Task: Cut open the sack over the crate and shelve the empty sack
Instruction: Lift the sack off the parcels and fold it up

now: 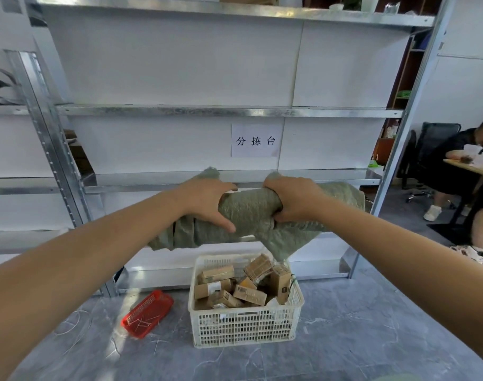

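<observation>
A grey-green woven sack [250, 213], limp and rolled into a loose bundle, hangs in the air in front of the metal shelf [234, 181]. My left hand [207, 202] grips its left part with fingers spread around the roll. My right hand [292, 199] clutches the cloth from the right, fingers curled into it. Loose ends droop at both sides. Directly below stands a white plastic crate [245, 323] on the floor, holding several small cardboard boxes [248, 284].
A red plastic basket [148, 312] lies tilted on the grey floor left of the crate, with loose strings around it. The steel shelving has bare white boards and a paper sign [255, 140]. A person sits at a table [471, 166] at the right.
</observation>
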